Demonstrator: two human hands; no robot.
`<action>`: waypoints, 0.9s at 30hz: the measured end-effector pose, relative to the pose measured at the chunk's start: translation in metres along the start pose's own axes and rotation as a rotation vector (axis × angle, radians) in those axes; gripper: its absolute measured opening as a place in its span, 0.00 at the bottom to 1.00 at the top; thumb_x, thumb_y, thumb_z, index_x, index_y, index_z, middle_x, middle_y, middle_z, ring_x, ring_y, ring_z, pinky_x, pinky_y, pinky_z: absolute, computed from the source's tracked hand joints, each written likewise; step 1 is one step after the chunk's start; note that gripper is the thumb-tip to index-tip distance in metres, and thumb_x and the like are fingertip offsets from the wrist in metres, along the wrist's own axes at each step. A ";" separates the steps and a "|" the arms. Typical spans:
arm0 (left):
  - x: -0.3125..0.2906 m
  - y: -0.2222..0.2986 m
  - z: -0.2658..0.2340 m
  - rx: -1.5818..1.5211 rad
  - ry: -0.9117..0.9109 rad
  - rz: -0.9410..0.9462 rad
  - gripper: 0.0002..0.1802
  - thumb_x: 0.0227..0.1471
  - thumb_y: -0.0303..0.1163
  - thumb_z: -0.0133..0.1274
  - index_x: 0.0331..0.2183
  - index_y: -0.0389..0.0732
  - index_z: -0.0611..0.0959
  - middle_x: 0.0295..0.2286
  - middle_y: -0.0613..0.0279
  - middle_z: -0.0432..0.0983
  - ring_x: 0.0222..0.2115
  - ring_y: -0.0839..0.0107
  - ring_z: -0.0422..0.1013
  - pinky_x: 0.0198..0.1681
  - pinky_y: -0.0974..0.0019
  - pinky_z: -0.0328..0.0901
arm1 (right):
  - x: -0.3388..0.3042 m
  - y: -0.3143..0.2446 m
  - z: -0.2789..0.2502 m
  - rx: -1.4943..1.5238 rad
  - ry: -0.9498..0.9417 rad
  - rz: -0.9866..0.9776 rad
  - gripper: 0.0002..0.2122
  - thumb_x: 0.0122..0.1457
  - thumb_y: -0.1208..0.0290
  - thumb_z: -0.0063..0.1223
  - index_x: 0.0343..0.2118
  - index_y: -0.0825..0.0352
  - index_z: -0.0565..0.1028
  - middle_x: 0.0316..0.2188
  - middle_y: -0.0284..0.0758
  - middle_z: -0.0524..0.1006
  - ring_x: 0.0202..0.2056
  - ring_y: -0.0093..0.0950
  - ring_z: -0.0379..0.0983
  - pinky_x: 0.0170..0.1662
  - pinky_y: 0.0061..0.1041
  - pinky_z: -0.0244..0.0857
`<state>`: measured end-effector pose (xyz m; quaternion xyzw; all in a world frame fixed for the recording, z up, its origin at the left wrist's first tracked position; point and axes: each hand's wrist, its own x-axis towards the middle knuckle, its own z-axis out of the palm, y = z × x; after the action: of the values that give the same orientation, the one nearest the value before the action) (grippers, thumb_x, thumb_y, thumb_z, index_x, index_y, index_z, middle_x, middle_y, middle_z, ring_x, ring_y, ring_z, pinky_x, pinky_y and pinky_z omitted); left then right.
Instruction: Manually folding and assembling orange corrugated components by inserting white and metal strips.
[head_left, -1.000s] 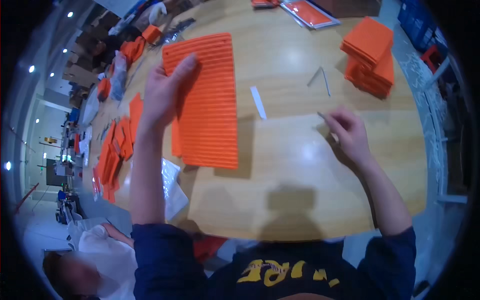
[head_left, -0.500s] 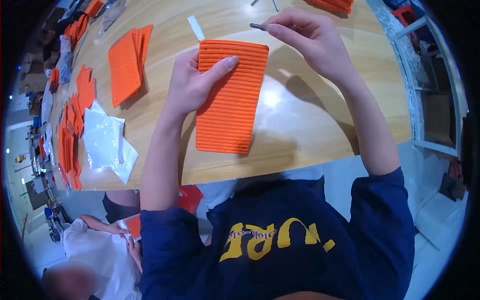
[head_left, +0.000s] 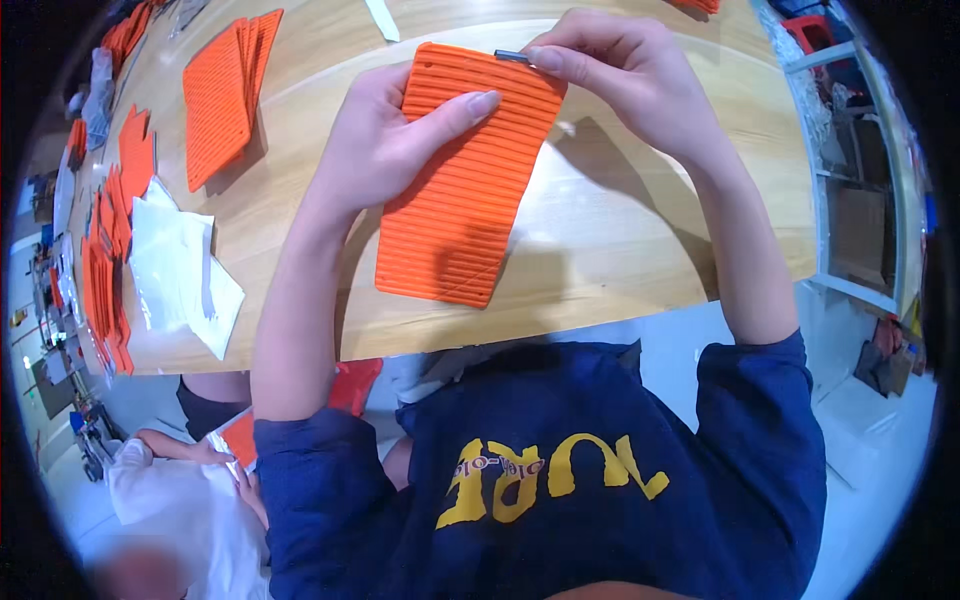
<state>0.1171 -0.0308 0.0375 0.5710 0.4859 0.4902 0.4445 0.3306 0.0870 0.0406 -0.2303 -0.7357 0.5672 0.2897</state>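
Observation:
An orange ribbed pad [head_left: 470, 190], roughly rectangular, is gripped at its upper left side by my left hand [head_left: 395, 140]. The thumb lies across its ridged face, and the fingers pass behind it. Small holes show near its corners. My right hand [head_left: 610, 75] pinches a short, thin dark strip [head_left: 511, 56] between thumb and forefinger. That strip lies over the pad's top edge, near the upper right corner. The pad leans slightly, its lower end toward me.
Several ribbed orange pads [head_left: 228, 100] are stacked at the left. Nearer are white plastic bags [head_left: 180, 262] and more orange pieces [head_left: 103, 275]. A white strip [head_left: 381, 18] lies beyond my left hand. Another person [head_left: 190, 500] sits at the lower left; a white-framed rack [head_left: 858, 180] stands right of the table.
The dark strip has come from beside the pad onto its top edge. My left hand has tilted the pad and raised its top. The view has shifted slightly.

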 end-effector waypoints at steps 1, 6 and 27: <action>0.000 -0.001 0.000 0.004 -0.004 0.001 0.12 0.55 0.31 0.62 0.37 0.30 0.85 0.27 0.57 0.83 0.23 0.75 0.75 0.26 0.76 0.70 | 0.000 -0.001 0.001 -0.008 -0.004 0.014 0.06 0.62 0.76 0.57 0.36 0.72 0.83 0.28 0.31 0.80 0.27 0.18 0.70 0.31 0.15 0.63; -0.002 -0.002 0.001 0.014 -0.025 -0.001 0.13 0.55 0.32 0.62 0.36 0.30 0.84 0.27 0.57 0.83 0.23 0.75 0.76 0.26 0.76 0.70 | -0.003 -0.008 0.004 -0.037 -0.022 0.062 0.05 0.63 0.77 0.56 0.36 0.72 0.82 0.27 0.32 0.79 0.27 0.18 0.70 0.32 0.15 0.64; -0.003 -0.004 0.005 0.011 -0.149 -0.061 0.12 0.55 0.31 0.61 0.35 0.30 0.84 0.25 0.57 0.81 0.22 0.75 0.74 0.24 0.75 0.68 | -0.012 -0.014 0.034 -0.011 0.031 0.157 0.05 0.65 0.79 0.50 0.36 0.74 0.77 0.28 0.33 0.77 0.27 0.17 0.69 0.32 0.14 0.66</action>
<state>0.1217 -0.0338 0.0326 0.5933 0.4715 0.4299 0.4908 0.3156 0.0524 0.0455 -0.2976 -0.7138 0.5808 0.2542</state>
